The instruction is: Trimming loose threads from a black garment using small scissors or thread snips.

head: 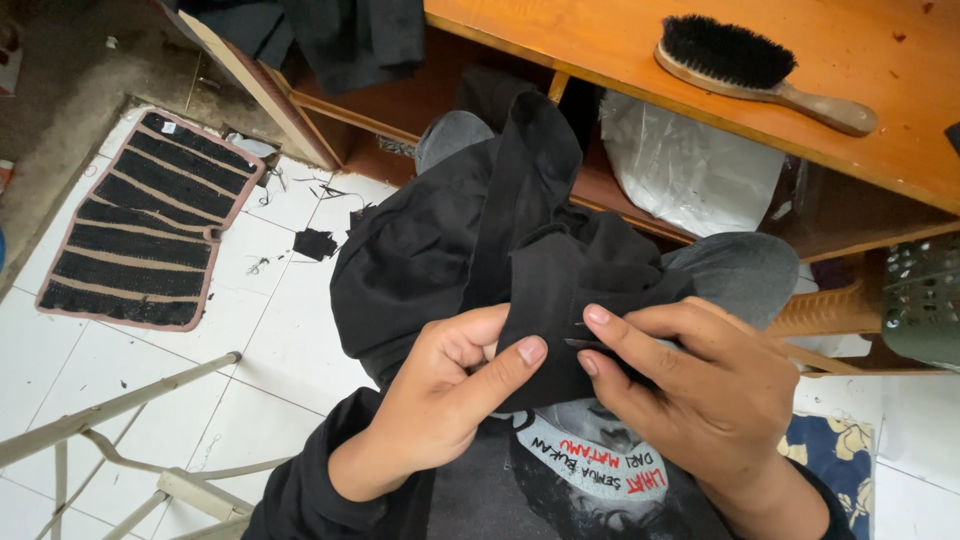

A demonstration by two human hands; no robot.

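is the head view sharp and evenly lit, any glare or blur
Head view: soft even daylight, no hard shadows; hands and brush sharp; black cloth swallows fold detail; mild sheen on the plastic bag; slight wide-angle bend at edges.

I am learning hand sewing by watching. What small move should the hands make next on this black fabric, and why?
Probably push the needle on through. The right hand pinches it at a fold of the black fabric, while the left hand holds that fold taut with its thumb.

wooden table (pixel 640 50) blocks ahead; tiled floor (pixel 290 330) open left.
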